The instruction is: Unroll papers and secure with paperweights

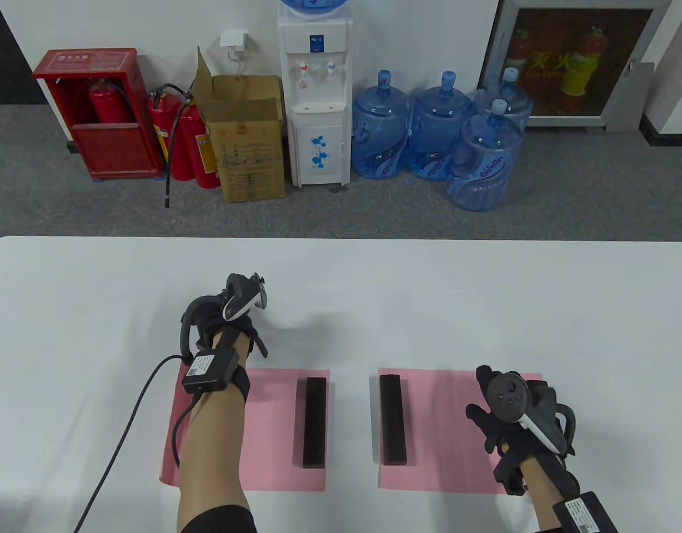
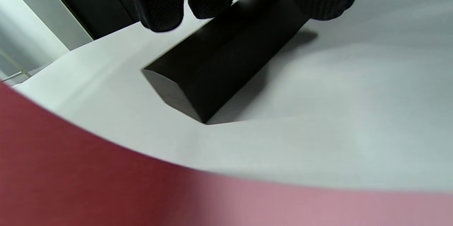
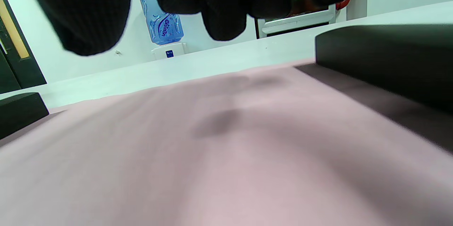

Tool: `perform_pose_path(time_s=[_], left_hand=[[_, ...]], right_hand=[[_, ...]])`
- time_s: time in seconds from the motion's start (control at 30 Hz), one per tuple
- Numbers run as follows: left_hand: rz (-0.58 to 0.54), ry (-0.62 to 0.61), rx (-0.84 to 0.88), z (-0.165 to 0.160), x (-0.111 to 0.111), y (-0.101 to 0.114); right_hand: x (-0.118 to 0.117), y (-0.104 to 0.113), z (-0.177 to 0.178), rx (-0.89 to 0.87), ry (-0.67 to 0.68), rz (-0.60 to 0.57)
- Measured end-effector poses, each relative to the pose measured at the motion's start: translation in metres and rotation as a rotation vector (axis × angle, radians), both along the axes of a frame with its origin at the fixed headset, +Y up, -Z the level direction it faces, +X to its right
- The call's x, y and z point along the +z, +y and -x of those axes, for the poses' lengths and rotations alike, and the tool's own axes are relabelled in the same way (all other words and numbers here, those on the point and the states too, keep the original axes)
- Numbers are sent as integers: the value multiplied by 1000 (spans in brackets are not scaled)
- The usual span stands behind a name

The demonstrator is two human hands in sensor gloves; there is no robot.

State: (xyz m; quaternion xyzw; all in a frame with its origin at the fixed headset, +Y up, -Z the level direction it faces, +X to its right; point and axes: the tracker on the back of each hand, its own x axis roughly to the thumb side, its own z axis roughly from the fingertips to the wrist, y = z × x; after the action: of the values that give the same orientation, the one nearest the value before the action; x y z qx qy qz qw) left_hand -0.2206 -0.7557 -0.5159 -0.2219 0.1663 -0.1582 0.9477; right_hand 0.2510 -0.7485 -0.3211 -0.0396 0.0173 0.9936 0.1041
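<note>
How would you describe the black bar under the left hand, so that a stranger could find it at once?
On the white table, find the left pink paper. Just beyond its far edge, on bare table, a black bar lies under the left hand. The other two bars lie on pink paper; this one does not.

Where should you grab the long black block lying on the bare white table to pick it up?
Take the long black block-shaped paperweight across its two long sides near the middle, coming down from above. It lies flat on the white table, is narrow with flat sides, and the left hand already hovers over it, so a top-down pinch probably balances best.
</note>
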Motion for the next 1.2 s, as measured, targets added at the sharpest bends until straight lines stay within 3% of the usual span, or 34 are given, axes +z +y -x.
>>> perform_pose_path(time_s=[0.37, 0.5, 0.7, 0.83, 1.0, 1.2], left_hand=[[-43, -111, -31, -2, -9, -8], [-126, -154, 1, -7, 0, 26], [-307, -268, 94, -9, 42, 95], [-330, -312, 104, 0, 81, 117], [-308, -343, 120, 15, 130, 113], [-185, -331, 70, 31, 167, 78]], right_hand=[[-3, -3, -8, -17, -17, 11], [-4, -4, -6, -9, -5, 19], [-3, -3, -6, -28, 4, 7], [-1, -1, -1, -11, 31, -11], [2, 3, 7, 9, 65, -35], [4, 2, 12, 18, 87, -35]])
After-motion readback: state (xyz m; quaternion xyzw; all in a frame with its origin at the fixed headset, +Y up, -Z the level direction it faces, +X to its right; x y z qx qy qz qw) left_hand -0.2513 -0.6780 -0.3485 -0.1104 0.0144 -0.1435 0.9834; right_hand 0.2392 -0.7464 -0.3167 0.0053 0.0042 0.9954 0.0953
